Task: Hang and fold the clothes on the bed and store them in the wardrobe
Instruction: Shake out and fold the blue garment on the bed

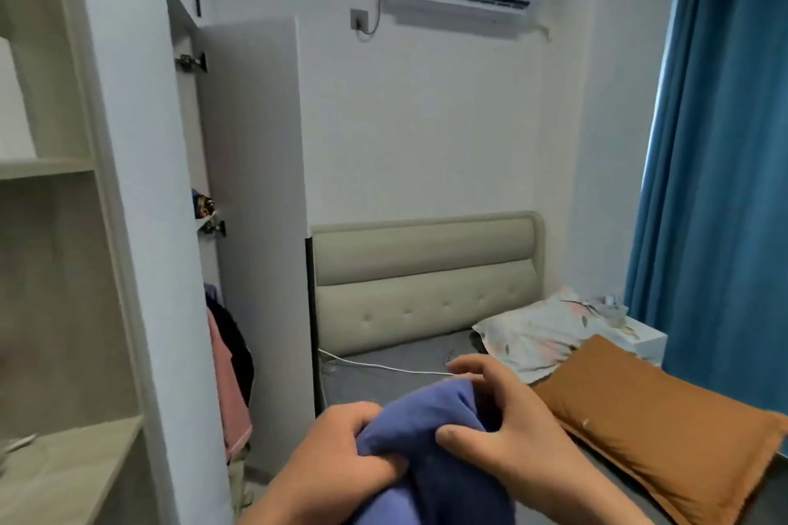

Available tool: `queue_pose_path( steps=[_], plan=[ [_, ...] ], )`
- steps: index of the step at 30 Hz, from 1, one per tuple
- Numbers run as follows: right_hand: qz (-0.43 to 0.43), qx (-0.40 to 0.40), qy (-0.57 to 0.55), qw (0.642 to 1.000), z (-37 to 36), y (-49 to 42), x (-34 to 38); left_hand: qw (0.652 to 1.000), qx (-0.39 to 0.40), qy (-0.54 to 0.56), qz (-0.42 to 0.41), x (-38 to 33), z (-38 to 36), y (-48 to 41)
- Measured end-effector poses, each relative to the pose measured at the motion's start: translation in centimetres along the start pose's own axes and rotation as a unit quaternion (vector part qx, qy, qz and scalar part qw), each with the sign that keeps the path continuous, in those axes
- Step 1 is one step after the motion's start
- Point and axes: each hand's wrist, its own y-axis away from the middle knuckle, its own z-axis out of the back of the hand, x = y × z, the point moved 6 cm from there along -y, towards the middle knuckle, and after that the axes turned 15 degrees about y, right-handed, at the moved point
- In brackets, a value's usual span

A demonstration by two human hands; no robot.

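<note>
Both hands [426,435] grip a blue garment [430,439] over the grey bed [383,371].

Clutched the blue garment [430,409] in the left hand [337,452], bottom centre of the frame, with curled fingers [362,413]; pinched it just right of that under the thumb of the right hand [507,418].

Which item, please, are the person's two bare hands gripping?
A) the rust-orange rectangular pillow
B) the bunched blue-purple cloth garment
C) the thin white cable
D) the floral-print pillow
B: the left hand and the right hand both curl their fingers round the bunched blue-purple cloth garment.
</note>
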Motion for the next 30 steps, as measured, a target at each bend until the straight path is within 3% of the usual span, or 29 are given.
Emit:
queue_pose_path(
  steps=[4,7,10,11,13,18,20,24,26,30],
  plan=[
    [0.027,0.12,-0.049,0.991,-5.3,-3.2,2.3,0.985,-0.121,0.124,0.027,3.8,6.2,-0.4],
    [0.023,0.114,-0.041,0.992,-8.3,-6.3,3.3,0.98,-0.139,0.142,0.004,8.6,9.0,0.0],
    [0.016,0.073,-0.07,0.995,-9.9,-9.5,4.6,0.986,-0.058,0.149,0.053,8.8,11.9,0.0],
    [0.022,0.072,-0.075,0.994,-10.4,-10.4,5.3,0.988,0.007,0.126,0.086,8.4,11.9,-0.2],
    [0.047,0.085,-0.071,0.993,-11.2,-12.1,7.1,0.983,0.02,0.164,0.082,8.0,13.2,-1.0],
    [0.064,0.107,-0.114,0.986,-12.8,-15.7,9.1,0.961,-0.054,0.27,0.019,7.7,16.2,-3.2],
    [0.049,0.083,-0.15,0.984,-13.5,-17.4,8.7,0.953,-0.056,0.296,-0.029,7.9,17.5,-4.1],
    [0.014,0.009,-0.21,0.977,-15.2,-21.8,7.0,0.926,-0.107,0.361,0.006,9.4,19.4,-7.3],
    [-0.014,-0.016,-0.229,0.973,-16.4,-24.5,5.8,0.934,-0.154,0.323,-0.017,10.1,20.7,-9.4],
    [-0.039,0.095,-0.268,0.958,-20.6,-30.5,3.4,0.925,-0.259,0.275,-0.032,12.5,23.3,-14.1]
  ],
)
